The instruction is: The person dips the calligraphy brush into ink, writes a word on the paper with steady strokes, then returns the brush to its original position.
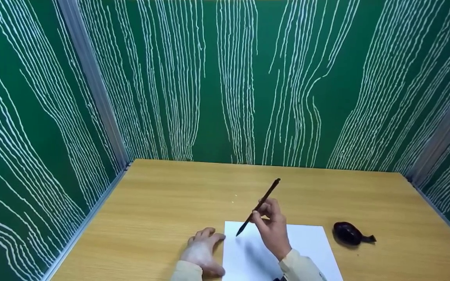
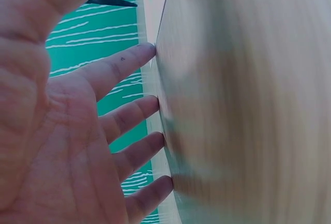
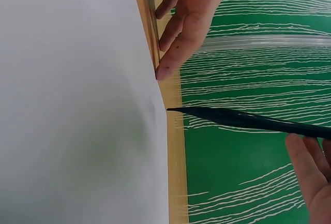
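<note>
A sheet of white paper (image 1: 309, 238) lies on the wooden table. My right hand (image 1: 275, 234) pinches a long black calligraphy brush (image 1: 268, 191) partway along its handle, above the sheet. The brush slants, its knobbed end up and away and its dark pointed tip (image 2: 116, 0) down over the paper's upper left. In the right wrist view the tip (image 3: 194, 111) appears close to the paper; contact cannot be told. My left hand (image 1: 202, 249) rests with spread fingers at the sheet's left edge, fingertips (image 2: 145, 53) down on the table and thumb by the paper's border.
To the right of the paper sits a glossy black oval dish (image 1: 347, 233) with a short stem. Small pale specks lie on the table (image 1: 162, 199) beyond the sheet. Green panels (image 1: 209, 78) with white wavy lines and grey metal posts (image 1: 94, 78) enclose the table.
</note>
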The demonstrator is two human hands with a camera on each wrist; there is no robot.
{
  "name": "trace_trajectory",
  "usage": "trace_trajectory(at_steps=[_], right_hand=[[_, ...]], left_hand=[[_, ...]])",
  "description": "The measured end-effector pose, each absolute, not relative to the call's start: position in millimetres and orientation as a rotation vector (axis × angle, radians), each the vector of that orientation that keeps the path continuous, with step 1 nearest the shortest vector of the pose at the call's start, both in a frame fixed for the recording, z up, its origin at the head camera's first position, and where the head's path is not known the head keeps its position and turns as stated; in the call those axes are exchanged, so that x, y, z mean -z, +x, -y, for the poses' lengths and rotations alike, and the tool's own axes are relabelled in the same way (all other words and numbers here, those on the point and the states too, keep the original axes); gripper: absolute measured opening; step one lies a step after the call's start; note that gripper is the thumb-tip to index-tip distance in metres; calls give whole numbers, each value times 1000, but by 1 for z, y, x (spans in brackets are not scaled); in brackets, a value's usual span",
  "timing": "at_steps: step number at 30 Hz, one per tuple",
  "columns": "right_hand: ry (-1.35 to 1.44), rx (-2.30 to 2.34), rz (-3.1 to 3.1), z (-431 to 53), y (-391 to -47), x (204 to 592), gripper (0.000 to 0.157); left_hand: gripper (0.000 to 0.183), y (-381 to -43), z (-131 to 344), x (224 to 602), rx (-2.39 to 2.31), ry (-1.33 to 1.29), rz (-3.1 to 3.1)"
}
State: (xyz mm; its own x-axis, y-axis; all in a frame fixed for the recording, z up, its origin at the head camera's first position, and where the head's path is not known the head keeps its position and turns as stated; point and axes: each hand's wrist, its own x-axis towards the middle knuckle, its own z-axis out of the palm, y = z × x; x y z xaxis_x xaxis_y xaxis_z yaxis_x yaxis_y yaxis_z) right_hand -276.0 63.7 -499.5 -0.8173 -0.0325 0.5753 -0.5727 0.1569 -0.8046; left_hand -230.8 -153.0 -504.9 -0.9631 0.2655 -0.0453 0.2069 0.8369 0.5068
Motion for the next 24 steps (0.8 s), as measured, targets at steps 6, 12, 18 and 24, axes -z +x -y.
trace_trajectory(at_steps=[6, 12, 18, 24], right_hand=[[571, -1673, 2044, -63, -276, 501, 24], [545, -1710, 2058, -63, -276, 502, 25], [554, -1723, 2063, -62, -276, 503, 26], [550, -1711, 2072, -61, -277, 505, 26]], left_hand=[[92, -231, 153, 506, -782, 391, -2925], [93, -230, 153, 508, -789, 371, -2902], [96, -229, 153, 508, -794, 365, -2908], [95, -231, 153, 506, -790, 337, -2890]])
